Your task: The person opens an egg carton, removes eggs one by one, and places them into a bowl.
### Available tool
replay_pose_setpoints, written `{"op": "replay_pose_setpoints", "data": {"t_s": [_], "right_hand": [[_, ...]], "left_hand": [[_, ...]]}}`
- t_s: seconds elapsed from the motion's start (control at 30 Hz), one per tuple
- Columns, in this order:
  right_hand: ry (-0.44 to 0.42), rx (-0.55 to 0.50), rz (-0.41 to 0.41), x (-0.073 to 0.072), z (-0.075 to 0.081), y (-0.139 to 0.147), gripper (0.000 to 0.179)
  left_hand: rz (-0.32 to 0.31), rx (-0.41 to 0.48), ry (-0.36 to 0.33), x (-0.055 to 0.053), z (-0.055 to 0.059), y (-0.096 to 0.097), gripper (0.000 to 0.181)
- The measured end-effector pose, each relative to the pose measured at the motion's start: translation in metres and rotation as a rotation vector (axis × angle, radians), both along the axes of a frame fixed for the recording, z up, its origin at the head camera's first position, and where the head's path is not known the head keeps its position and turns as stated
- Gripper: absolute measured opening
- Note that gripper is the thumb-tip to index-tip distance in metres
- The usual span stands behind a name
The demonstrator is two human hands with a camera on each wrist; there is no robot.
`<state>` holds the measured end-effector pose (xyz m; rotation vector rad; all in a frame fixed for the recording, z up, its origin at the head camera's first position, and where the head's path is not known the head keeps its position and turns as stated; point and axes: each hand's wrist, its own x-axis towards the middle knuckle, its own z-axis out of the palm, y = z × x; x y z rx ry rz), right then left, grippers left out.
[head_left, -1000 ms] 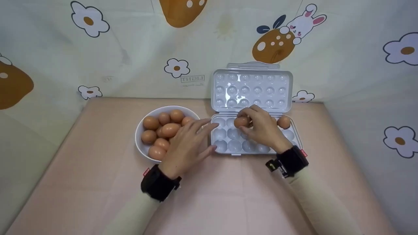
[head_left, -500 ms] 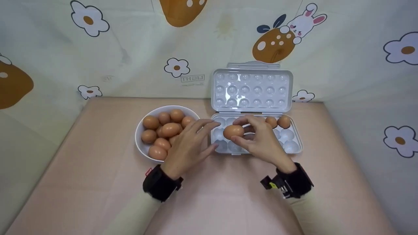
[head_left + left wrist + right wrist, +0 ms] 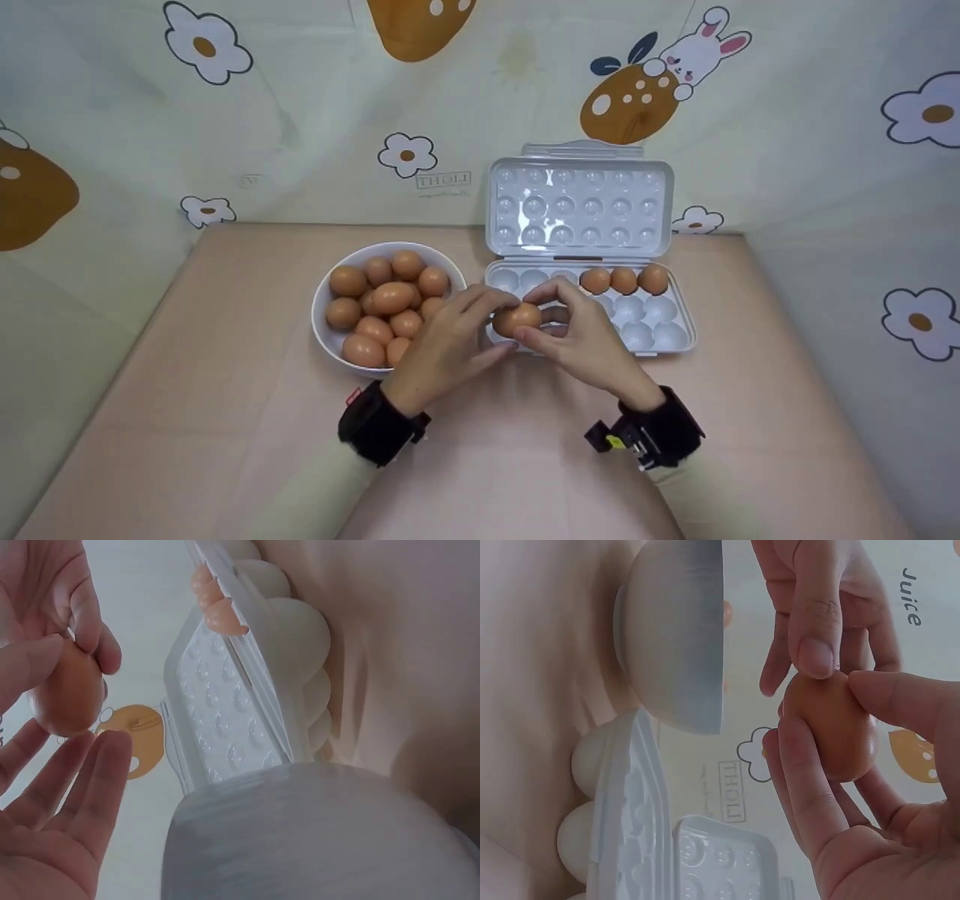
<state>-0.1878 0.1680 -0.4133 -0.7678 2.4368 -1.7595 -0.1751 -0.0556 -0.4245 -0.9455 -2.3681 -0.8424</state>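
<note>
My right hand [image 3: 589, 341] pinches a brown egg [image 3: 516, 320] between thumb and fingers above the left part of the egg box tray. From the other side my left hand [image 3: 450, 337] reaches to the same egg [image 3: 69, 694], its fingers extended and fingertips at the egg's end. In the right wrist view, the left thumb [image 3: 816, 656] touches the egg. The egg box [image 3: 660, 341] lies with its lid [image 3: 581, 206] up, and three brown eggs [image 3: 624, 280] fill the right end of its back row. A white bowl [image 3: 321, 341] full of brown eggs stands left, partly behind the left hand.
A peach cloth [image 3: 480, 465] covers the table. Behind it hangs a pale curtain [image 3: 315, 112] printed with flowers and a rabbit; the raised lid stands close to that curtain. Bowl and egg box sit side by side with a narrow gap between.
The right hand has carried the egg from the tray's back row leftward and nearer to the person, until it meets the left hand. The left hand has shifted slightly right. The three boxed eggs became visible.
</note>
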Motion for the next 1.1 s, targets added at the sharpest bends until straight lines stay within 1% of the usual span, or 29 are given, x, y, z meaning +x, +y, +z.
{"op": "replay_pose_setpoints", "data": {"t_s": [0.07,0.17,0.33,0.4,0.5,0.63,0.7,0.73,0.77,0.83,0.9,1.0,1.1], "right_hand": [[-0.028,-0.019,0.014,0.001,-0.001,-0.001,0.041],[-0.045,-0.032,0.028,0.002,-0.002,-0.002,0.042],[-0.028,-0.014,0.057,0.002,-0.003,-0.002,0.043],[-0.012,-0.002,0.064,0.001,-0.002,-0.001,0.042],[0.019,0.011,0.062,0.0,0.001,0.002,0.041],[0.07,0.033,0.028,-0.003,0.005,0.008,0.041],[0.082,0.037,0.012,-0.005,0.007,0.011,0.041],[0.086,0.04,0.004,-0.005,0.008,0.013,0.041],[0.091,0.046,-0.004,-0.006,0.008,0.015,0.041],[0.106,0.057,-0.02,-0.007,0.009,0.018,0.041],[0.12,0.066,-0.034,-0.009,0.01,0.021,0.042],[0.142,0.076,-0.055,-0.011,0.011,0.024,0.042],[0.145,0.07,-0.066,-0.012,0.011,0.026,0.042]], "left_hand": [[-0.015,0.017,-0.01,0.0,0.0,0.002,0.046],[-0.007,0.032,-0.014,0.001,-0.002,0.003,0.044],[-0.005,0.012,-0.007,0.0,0.0,0.0,0.041],[-0.003,-0.006,-0.004,-0.001,0.004,-0.004,0.04],[0.012,-0.014,-0.029,-0.003,0.013,-0.017,0.041],[0.073,-0.028,-0.088,-0.004,0.026,-0.039,0.04],[0.095,-0.045,-0.098,-0.007,0.03,-0.051,0.04],[0.097,-0.055,-0.09,-0.009,0.032,-0.057,0.04],[0.097,-0.065,-0.084,-0.01,0.034,-0.063,0.039],[0.085,-0.072,-0.096,-0.012,0.036,-0.073,0.04],[0.069,-0.071,-0.127,-0.013,0.038,-0.082,0.041],[0.078,-0.066,-0.181,-0.013,0.039,-0.091,0.044],[0.087,-0.06,-0.204,-0.014,0.039,-0.098,0.042]]}}
